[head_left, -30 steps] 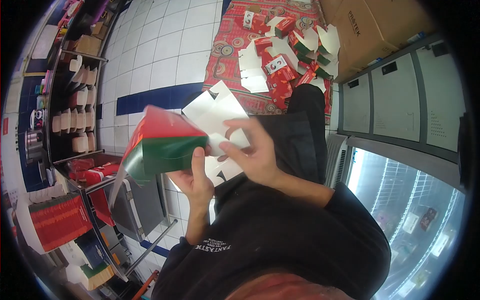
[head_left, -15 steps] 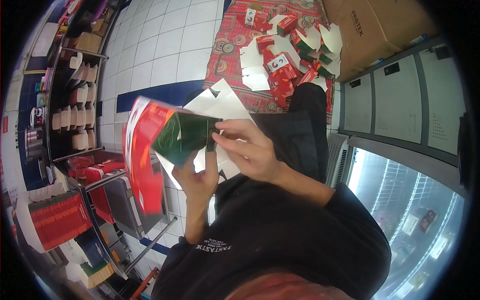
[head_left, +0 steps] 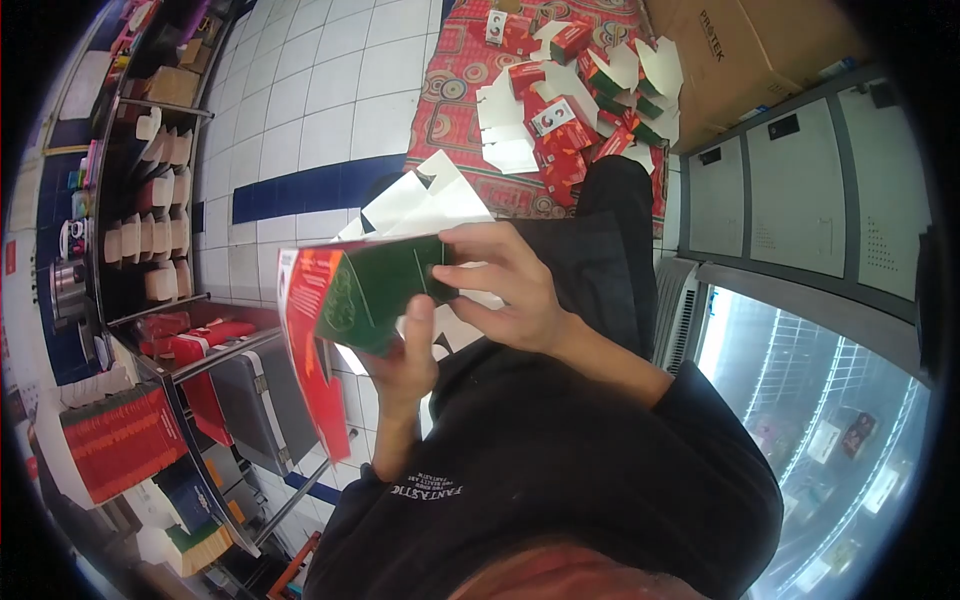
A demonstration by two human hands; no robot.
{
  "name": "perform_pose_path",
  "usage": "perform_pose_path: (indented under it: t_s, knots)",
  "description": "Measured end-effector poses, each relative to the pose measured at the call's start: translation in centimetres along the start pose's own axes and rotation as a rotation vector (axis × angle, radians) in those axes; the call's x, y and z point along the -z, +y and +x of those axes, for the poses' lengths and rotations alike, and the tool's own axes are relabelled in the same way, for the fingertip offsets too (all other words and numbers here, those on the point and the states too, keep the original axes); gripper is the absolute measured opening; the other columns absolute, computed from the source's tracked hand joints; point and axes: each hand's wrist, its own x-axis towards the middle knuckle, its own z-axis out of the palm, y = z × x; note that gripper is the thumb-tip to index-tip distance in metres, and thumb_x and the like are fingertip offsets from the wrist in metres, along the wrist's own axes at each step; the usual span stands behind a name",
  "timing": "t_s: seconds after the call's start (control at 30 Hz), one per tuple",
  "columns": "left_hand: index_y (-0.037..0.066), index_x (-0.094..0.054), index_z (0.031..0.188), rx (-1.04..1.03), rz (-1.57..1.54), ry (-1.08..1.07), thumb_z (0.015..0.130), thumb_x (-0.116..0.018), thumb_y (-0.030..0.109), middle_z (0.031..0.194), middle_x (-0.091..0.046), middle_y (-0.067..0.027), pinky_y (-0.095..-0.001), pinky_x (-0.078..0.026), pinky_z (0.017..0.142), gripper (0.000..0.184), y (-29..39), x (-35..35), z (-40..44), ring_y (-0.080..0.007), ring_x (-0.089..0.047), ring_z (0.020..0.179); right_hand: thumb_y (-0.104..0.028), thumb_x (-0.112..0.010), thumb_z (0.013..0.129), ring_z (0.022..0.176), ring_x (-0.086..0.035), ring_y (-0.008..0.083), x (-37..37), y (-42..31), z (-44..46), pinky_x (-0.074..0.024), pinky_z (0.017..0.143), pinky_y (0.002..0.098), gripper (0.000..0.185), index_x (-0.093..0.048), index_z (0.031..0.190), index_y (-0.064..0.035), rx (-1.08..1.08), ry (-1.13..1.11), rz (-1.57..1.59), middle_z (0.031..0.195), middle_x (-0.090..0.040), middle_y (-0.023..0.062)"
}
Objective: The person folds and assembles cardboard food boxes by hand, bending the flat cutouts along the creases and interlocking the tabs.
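A partly folded carton box [head_left: 385, 295], dark green on its side panel and red with orange on its outer face, is held up before my chest. White flaps [head_left: 440, 195] of the same card stick out behind it. My left hand [head_left: 402, 360] grips the box from below, thumb against the green panel and the other fingers hidden behind the card. On the right edge of the green panel, my right hand [head_left: 510, 290] pinches the card between thumb and fingers. A long red flap [head_left: 325, 390] hangs down at the box's left.
Several red and green cartons [head_left: 565, 130] lie partly folded on a patterned red mat [head_left: 450, 110] ahead. A large brown cardboard box [head_left: 750, 60] and grey lockers [head_left: 800, 200] stand at right, by a lit glass-front fridge [head_left: 810, 430]. Shelving [head_left: 150, 340] with stacked flat red card lines the left.
The box has turned and shifted slightly right; its red flap now hangs straighter at the left. Both hands keep their hold, the right thumb and fingers moving a little along the green edge.
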Motion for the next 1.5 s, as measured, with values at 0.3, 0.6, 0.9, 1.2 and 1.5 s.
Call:
perform_pose_path:
  t_s: [0.3, 0.6, 0.9, 1.2, 1.5]
  knots:
    - [-0.004, -0.059, 0.144, 0.069, 0.157, 0.112, 0.109, -0.069, 0.006, 0.133, -0.073, -0.0171, -0.0401, -0.067, 0.096, 0.038, 1.4, -1.2, 0.2, -0.0216, -0.074, 0.119, 0.009, -0.079, 0.087, 0.129, -0.068, 0.0316, 0.5, 0.0, 0.5, -0.0577, 0.106, 0.0417, 0.045, -0.076, 0.128, -0.0059, -0.145, -0.041, 0.203, 0.149, -0.063, 0.0166]
    - [-0.004, -0.057, 0.146, 0.047, -0.104, 0.186, 0.108, -0.070, 0.002, 0.127, -0.076, -0.0166, -0.0409, -0.068, 0.097, 0.041, 0.0, -1.1, 0.9, -0.0232, -0.076, 0.116, 0.015, -0.074, 0.086, 0.134, -0.068, 0.0348, 2.9, 0.5, 1.6, -0.0611, 0.107, 0.0437, 0.041, -0.081, 0.121, -0.0036, -0.110, -0.227, 0.209, 0.150, -0.065, 0.0221]
    - [-0.001, -0.053, 0.153, 0.143, -0.265, 0.167, 0.109, -0.070, 0.006, 0.141, -0.069, -0.0169, -0.0438, -0.064, 0.105, 0.047, -0.7, -2.4, -0.9, -0.0256, -0.070, 0.129, 0.011, -0.083, 0.085, 0.129, -0.070, 0.0282, 1.6, 0.0, 1.5, -0.0661, 0.097, 0.0373, 0.041, -0.086, 0.122, -0.0055, -0.178, -0.057, 0.179, 0.153, -0.063, 0.0203]
    - [-0.002, -0.059, 0.147, 0.163, -0.272, 0.169, 0.109, -0.072, 0.008, 0.138, -0.072, -0.0132, -0.0371, -0.053, 0.111, 0.042, -0.8, -1.3, -0.4, -0.0199, -0.069, 0.127, 0.011, -0.085, 0.085, 0.122, -0.069, 0.0258, 0.9, 0.5, 1.4, -0.0690, 0.092, 0.0339, 0.041, -0.086, 0.122, -0.0083, -0.187, -0.159, 0.159, 0.155, -0.061, 0.0202]
    - [-0.004, -0.053, 0.151, 0.093, -0.137, 0.107, 0.111, -0.068, 0.007, 0.141, -0.069, -0.0177, -0.0404, -0.062, 0.106, 0.044, -1.5, -1.6, -0.4, -0.0249, -0.071, 0.126, 0.009, -0.086, 0.084, 0.121, -0.069, 0.0236, 1.2, 0.5, 1.2, -0.0626, 0.100, 0.0366, 0.040, -0.086, 0.120, -0.0080, -0.244, -0.144, 0.154, 0.156, -0.061, 0.0186]
